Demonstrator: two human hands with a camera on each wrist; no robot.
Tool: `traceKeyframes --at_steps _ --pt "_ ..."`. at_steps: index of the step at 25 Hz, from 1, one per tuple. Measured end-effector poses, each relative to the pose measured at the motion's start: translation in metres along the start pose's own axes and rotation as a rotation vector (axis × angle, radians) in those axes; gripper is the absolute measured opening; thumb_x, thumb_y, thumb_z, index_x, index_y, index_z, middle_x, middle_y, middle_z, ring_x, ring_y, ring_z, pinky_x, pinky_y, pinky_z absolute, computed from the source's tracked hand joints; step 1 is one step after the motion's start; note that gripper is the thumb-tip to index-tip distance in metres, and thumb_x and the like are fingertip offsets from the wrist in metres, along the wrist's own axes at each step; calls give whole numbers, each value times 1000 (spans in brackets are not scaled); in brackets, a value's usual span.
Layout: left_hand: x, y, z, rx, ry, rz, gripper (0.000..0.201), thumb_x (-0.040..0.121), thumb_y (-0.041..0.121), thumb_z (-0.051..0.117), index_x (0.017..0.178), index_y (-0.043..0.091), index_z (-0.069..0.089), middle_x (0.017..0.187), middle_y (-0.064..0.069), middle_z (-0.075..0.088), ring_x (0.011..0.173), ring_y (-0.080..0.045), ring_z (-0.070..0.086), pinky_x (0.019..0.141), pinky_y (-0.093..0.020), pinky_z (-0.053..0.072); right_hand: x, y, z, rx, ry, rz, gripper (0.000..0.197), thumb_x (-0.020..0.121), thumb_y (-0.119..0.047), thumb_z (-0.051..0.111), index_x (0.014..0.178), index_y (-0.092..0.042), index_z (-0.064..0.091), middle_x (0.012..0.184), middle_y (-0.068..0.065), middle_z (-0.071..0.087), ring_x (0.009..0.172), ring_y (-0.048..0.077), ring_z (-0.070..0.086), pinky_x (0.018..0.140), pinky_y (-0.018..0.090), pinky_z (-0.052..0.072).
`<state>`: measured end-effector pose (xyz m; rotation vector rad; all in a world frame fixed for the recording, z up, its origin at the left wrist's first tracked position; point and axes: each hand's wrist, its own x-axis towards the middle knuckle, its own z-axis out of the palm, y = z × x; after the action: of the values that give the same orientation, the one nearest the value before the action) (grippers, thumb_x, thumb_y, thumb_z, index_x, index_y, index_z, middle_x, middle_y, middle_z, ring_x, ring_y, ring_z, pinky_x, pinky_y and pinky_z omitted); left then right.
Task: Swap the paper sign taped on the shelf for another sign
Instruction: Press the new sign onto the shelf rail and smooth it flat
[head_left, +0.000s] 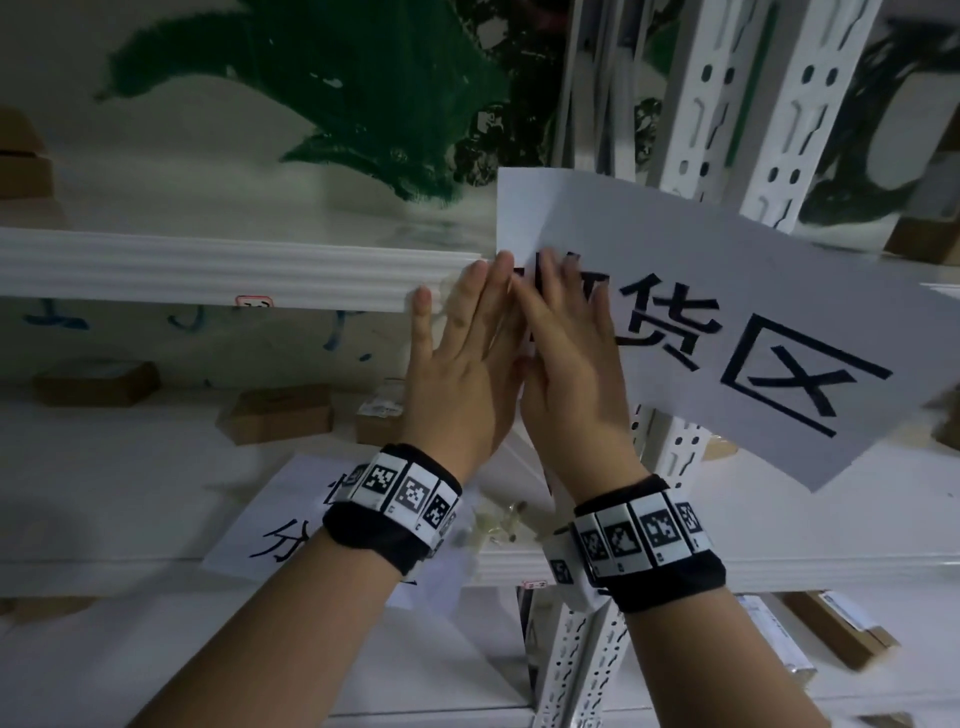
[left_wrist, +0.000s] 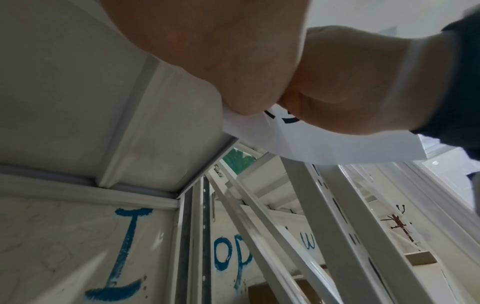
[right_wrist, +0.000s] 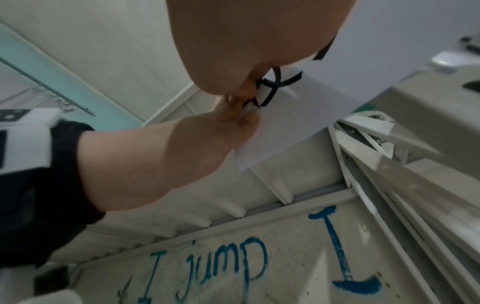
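A white paper sign (head_left: 727, 322) with large black characters lies tilted against the white shelf's front beam (head_left: 208, 270), its right end lower. My left hand (head_left: 467, 338) lies flat with straight fingers over the sign's left edge and the beam. My right hand (head_left: 566, 338) presses flat on the sign just beside it, covering the first character. From below, the sign (left_wrist: 311, 144) hangs under both palms, and the sign's (right_wrist: 298, 115) corner sticks out free. A second paper sign (head_left: 270, 525) with black writing lies on the lower shelf, partly hidden by my left wrist.
A wad of clear tape (head_left: 493, 522) lies on the lower shelf. Perforated white uprights (head_left: 779, 104) stand behind the sign. Cardboard boxes (head_left: 280, 413) sit on the shelf under the beam. The back wall carries blue painted writing (right_wrist: 233, 261).
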<state>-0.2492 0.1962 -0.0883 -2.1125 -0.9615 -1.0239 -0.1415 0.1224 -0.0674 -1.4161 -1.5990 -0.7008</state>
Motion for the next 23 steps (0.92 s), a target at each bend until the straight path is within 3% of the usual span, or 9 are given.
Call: traceKeyframes --at_steps 2,5,8,10,12,14,18,20,23 --pt "2 4 5 -18 56 -41 79 110 42 35 166 17 -15 174 -4 -21 161 -25 -16 127 -60 -11 7 6 -3 -41 -47 20 73 95 3 44 164 -19 35 176 6 21 164 18 0 135 45 -3" --pt "2 1 13 14 85 -28 77 111 49 32 166 19 -13 174 -3 -19 160 -23 -15 127 -59 -11 6 23 -8 -66 -13 -35 68 99 2 45 164 -14 33 176 6 21 163 13 -3 135 40 -3" --pt "1 -3 11 -42 85 4 71 112 46 31 168 20 -6 171 -1 -24 160 -22 -21 127 -57 -17 -4 47 -23 -137 89 68 60 106 -10 49 163 -12 33 177 11 16 161 8 -11 134 34 -9" --pt "1 -3 8 -80 87 16 69 112 44 32 168 19 0 173 -2 -17 159 -22 -20 127 -57 -16 -13 66 -39 -177 235 142 56 106 -10 50 161 -8 38 176 17 18 165 21 -6 134 42 -8" --pt "1 -3 6 -116 105 12 65 113 43 29 168 17 9 177 -7 -1 160 -23 -13 128 -57 -12 -21 90 -53 -177 354 204 54 108 -10 48 161 -4 38 175 22 18 165 40 4 134 57 -6" --pt "1 -2 6 -142 139 -9 62 113 43 27 167 15 17 176 -12 12 161 -24 -5 128 -59 -9 -25 113 -64 -172 383 299 57 113 -22 42 166 -4 28 176 21 12 164 42 4 130 67 -3" --pt "4 10 10 -186 207 -59 62 112 40 37 165 10 24 173 -18 20 161 -35 8 126 -65 -3 -30 138 -74 -220 317 330 75 112 -39 38 168 1 9 176 23 3 165 40 0 131 66 -2" --pt "5 16 9 -197 224 -94 64 111 42 39 164 8 28 172 -20 22 160 -42 15 126 -67 -1 -32 142 -76 -241 306 316 80 109 -42 40 167 2 7 176 25 1 165 41 0 132 62 -1" --pt "6 31 5 -200 244 -182 65 110 46 37 163 7 32 173 -18 22 161 -40 16 125 -68 1 -35 145 -76 -250 315 322 84 108 -47 41 167 2 7 175 26 0 165 41 0 134 58 1"
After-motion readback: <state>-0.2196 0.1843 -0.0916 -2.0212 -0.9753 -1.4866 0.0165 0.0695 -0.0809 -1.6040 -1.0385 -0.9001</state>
